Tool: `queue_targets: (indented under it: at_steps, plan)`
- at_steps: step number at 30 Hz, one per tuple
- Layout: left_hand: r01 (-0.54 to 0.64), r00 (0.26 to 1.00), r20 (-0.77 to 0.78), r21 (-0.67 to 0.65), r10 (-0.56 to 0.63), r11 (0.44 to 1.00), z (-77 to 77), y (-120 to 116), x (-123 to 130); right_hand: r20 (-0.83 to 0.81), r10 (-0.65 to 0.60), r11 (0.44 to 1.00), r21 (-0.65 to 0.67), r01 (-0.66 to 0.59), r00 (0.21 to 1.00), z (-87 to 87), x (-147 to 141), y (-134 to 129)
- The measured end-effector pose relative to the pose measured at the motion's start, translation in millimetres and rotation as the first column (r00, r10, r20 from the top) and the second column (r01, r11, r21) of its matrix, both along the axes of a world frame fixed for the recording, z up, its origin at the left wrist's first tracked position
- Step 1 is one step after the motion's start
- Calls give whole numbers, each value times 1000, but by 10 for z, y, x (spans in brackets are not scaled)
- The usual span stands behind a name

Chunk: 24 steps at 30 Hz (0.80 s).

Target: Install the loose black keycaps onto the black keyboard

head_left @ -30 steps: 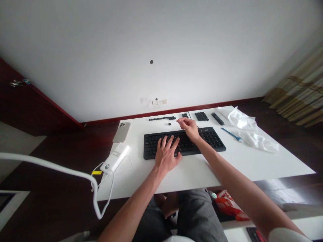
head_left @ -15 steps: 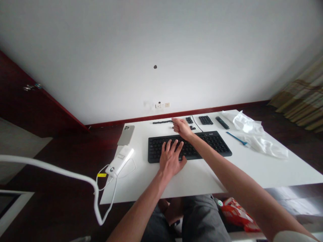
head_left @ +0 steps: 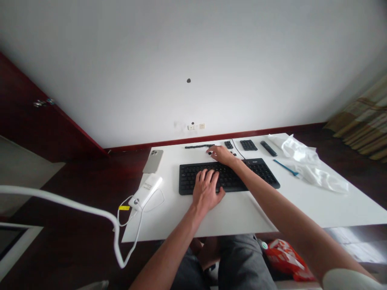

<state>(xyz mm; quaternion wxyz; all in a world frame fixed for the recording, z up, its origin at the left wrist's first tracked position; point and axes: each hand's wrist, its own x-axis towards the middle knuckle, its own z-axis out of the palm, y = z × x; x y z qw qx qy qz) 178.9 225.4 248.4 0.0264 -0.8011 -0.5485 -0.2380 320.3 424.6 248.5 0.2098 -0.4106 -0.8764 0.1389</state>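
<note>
A black keyboard (head_left: 189, 188) lies on the white table (head_left: 169, 225) in front of me. My left hand (head_left: 206, 189) rests on its left-middle part, fingers spread over the keys and thumb at the front edge. My right hand (head_left: 221, 154) is just beyond the keyboard's back edge. Its thumb and fingertips close around a small black keycap (head_left: 209, 153) at the table surface. Behind it runs a row of black keycaps (head_left: 198, 146). More loose keycaps (head_left: 232, 154) are partly hidden by the right hand.
A small keycap group (head_left: 228, 144) and a larger keycap block (head_left: 248, 145) lie at the back, near a black remote-like object (head_left: 268, 148). Rightward are a blue brush-like tool (head_left: 286, 167) and white plastic bags (head_left: 320, 177). A phone (head_left: 153, 161) and a white corded device (head_left: 146, 192) lie left.
My right hand has moved from the end of the keycap row slightly nearer to me, onto a loose keycap. My left hand stays on the keyboard. The view has shifted slightly.
</note>
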Motion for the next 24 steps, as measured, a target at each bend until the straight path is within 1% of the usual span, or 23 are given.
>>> queue_targets:
  at_steps: [2,5,8,10,12,16,21,24]
  plan:
    - [13,1000,10,-13,-13,1000,13,1,-1,-41,-2,1000,-6,2,999,16,37,-30]
    - [15,1000,18,-15,-15,1000,21,5,-2,-198,-26,999,-50,16,980,71,210,-160]
    - [22,999,26,-14,-22,1000,19,9,4,-339,-56,979,-205,-16,939,96,444,-363]
    - [26,999,31,-15,-25,1000,16,8,10,-377,-69,953,-299,-51,924,83,567,-492]
    - [22,999,36,-15,-22,1000,11,6,15,-407,-87,934,-350,-67,909,57,629,-587]
    - [12,999,41,-19,-11,1000,6,2,18,-435,-82,930,-356,-88,897,26,603,-652]
    - [15,999,30,-30,-14,999,1,6,18,-362,-33,945,-315,-89,931,33,544,-649]
    - [13,1000,27,-28,-12,1000,3,9,21,-343,-18,950,-298,-90,939,34,552,-659]
